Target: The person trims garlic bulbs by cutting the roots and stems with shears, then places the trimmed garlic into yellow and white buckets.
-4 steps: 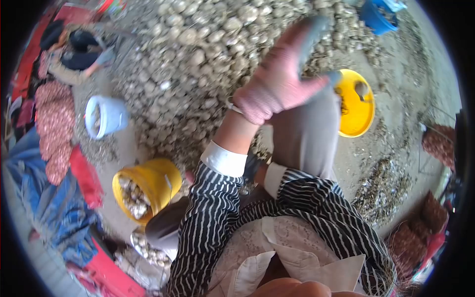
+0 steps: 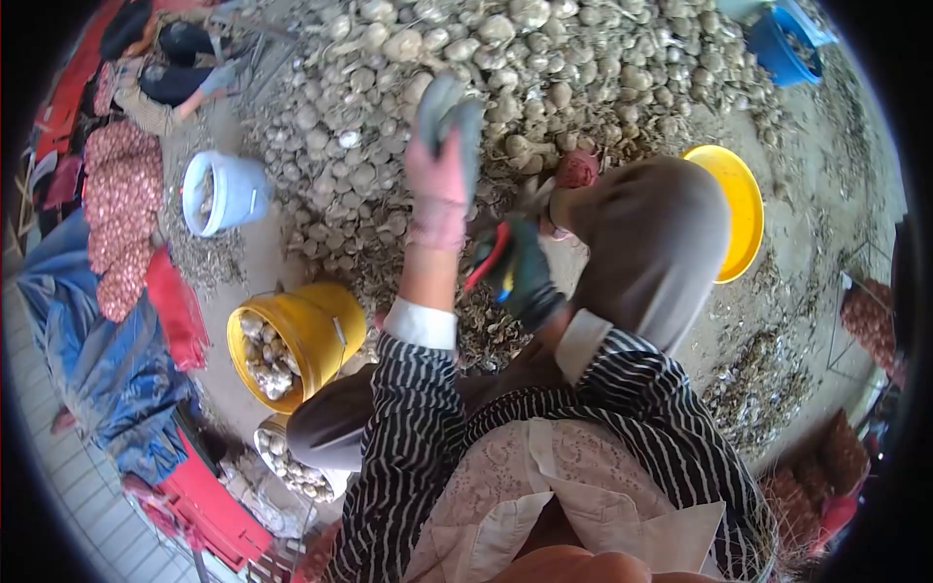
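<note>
My left hand (image 2: pixel 442 170), in a pink glove with grey fingers, reaches over the near part of a large heap of garlic bulbs (image 2: pixel 360 185). Its fingers stretch forward, a little blurred, with no bulb visible in them. Closer to my body, my right hand (image 2: pixel 525 277) wears a dark glove and is closed around red-handled pruning shears (image 2: pixel 494 255). The blades are smeared and hard to make out. Beside my left knee lies a tilted yellow bucket (image 2: pixel 335 325) with garlic bulbs (image 2: pixel 270 361) in it.
A yellow basin (image 2: pixel 743 219) sits beyond my right knee, and a blue bucket (image 2: pixel 777 53) stands far right. To the left are a pale blue bucket (image 2: pixel 238 194), red mesh sacks (image 2: pixel 121 214) and a blue tarp (image 2: pixel 92 340). Another person (image 2: pixel 160 87) crouches at far left.
My left hand has swung left from above my right knee to the heap, its spread thumb drawn in. My right hand and the shears have come into sight from beneath my left arm.
</note>
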Available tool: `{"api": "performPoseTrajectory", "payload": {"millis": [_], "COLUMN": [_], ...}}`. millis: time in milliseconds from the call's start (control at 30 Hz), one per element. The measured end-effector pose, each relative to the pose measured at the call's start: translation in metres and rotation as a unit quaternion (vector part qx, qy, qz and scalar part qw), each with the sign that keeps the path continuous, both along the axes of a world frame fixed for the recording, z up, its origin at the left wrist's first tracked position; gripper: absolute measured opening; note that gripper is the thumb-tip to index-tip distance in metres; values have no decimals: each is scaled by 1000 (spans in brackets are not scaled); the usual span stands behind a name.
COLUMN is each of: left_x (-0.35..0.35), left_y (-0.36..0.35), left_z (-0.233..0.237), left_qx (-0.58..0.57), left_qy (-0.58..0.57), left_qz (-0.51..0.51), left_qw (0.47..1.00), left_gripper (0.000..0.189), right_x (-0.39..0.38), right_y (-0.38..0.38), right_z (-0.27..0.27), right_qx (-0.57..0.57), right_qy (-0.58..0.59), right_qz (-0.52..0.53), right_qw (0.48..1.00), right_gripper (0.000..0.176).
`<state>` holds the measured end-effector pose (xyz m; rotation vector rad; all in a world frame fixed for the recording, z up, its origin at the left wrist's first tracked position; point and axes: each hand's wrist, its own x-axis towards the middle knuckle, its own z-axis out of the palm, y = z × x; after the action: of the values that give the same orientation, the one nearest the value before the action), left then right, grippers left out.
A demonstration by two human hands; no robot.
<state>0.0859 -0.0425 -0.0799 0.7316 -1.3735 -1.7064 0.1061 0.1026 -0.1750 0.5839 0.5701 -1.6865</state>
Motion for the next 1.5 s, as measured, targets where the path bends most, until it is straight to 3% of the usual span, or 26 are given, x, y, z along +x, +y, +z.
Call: {"api": "performPoseTrajectory", "payload": {"millis": [67,100,133,233,300,400,433,500,567,633,667,700,733,767,800,833,900,933,967,1033,1100,1167,1233,1300,1367,1500], "left_x": [59,75,113,114,110,129,113,70,73,97,103,114,125,138,145,154,176,188,201,219,229,234,237,242,244,232], "left_y": [-32,-13,-13,31,40,65,54,28,31,37,44,46,45,47,42,42,41,41,45,53,61,72,83,91,98,111], "left_z": [-116,-124,-188,-207,-242,-492,-433,-275,-283,-324,-314,-316,-312,-311,-259,-233,-201,-188,-185,-182,-171,-154,-141,-135,-135,-128], "left_qx": [41,58,-57,-94,-278,-65,-94,-214,-172,-198,-152,-154,38,223,397,391,377,375,369,311,300,90,93,15,28,49], "left_qy": [-109,-186,-329,-436,-523,-253,-414,-667,-688,-646,-629,-633,-449,-213,-101,-102,-95,-75,-72,15,0,-215,-230,-440,-423,-493], "left_qz": [100,140,85,28,-196,-188,-238,-401,-355,-309,-209,-203,-83,47,76,86,143,140,147,162,171,144,166,157,151,125], "left_qw": [988,971,939,895,781,947,874,590,608,669,733,731,889,950,909,911,910,913,915,936,939,962,954,884,893,859], "left_gripper": [35,36,38,40,41,45,45,46,46,44,42,42,39,37,38,38,35,33,33,33,33,38,36,44,51,48], "right_x": [-42,-53,-60,-67,-64,-58,-56,-50,-44,-44,-44,-43,-43,-41,-38,-31,-17,-16,-12,-6,1,9,15,18,19,24], "right_y": [-3,-2,-4,-10,-10,-12,-14,-21,-24,-24,-23,-23,-23,-22,-20,-18,-15,-14,-12,-7,-6,-3,1,4,8,19], "right_z": [17,27,36,38,31,22,19,18,12,7,5,3,2,0,-1,-4,-7,-5,-3,0,8,10,7,9,12,4], "right_qx": [-86,-119,-116,-60,-18,21,26,40,100,99,95,88,80,76,68,57,29,32,23,25,-7,-9,-30,-47,-92,-70], "right_qy": [-20,-14,-20,5,44,19,-4,9,111,120,152,183,180,300,413,412,766,814,816,866,874,888,879,867,802,801], "right_qz": [-20,-19,-11,-53,-73,-50,-48,-43,-3,14,63,110,111,219,320,324,337,355,352,397,393,407,425,445,529,548], "right_qw": [996,993,993,997,996,998,999,998,989,988,982,973,974,925,850,850,547,459,457,304,286,215,215,217,262,230], "right_gripper": [35,36,36,39,39,38,38,38,38,38,38,38,38,40,43,43,47,54,54,54,56,54,54,55,57,55]}}
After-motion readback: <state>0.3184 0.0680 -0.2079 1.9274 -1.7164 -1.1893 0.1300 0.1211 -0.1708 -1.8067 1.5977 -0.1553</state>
